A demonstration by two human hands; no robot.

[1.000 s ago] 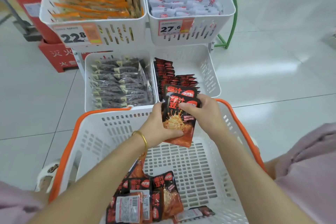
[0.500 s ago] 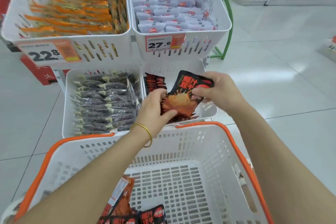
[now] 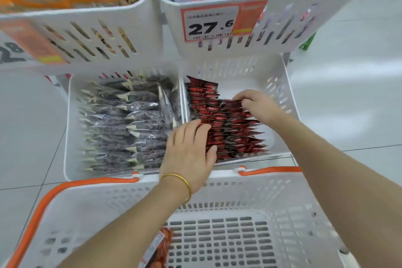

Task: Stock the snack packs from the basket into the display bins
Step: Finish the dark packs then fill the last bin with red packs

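Head view: we see both our hands in the lower right display bin [image 3: 280, 85], at 1 o'clock from the frame's centre. The red snack packs [image 3: 230, 130] stand on edge in a row running from the bin's 11 o'clock corner towards its front wall at 6. Our left hand [image 3: 191, 150], a gold bangle [image 3: 180, 179] on its wrist, lies flat with straight fingers pressing the near half of the row and grips nothing. Our right hand [image 3: 258, 104], at 1 o'clock from the left, has its fingers curled and pinches the top edges of packs in the far part of the row. The basket [image 3: 87, 180] fills 6 o'clock, just beside the bins' front, and one orange-red pack [image 3: 159, 246] lies in it at 7. At 9 o'clock from the red packs, the neighbouring bin [image 3: 67, 137] holds dark packs [image 3: 121, 124]. At 12, a price tag [image 3: 211, 23] reads 27.6
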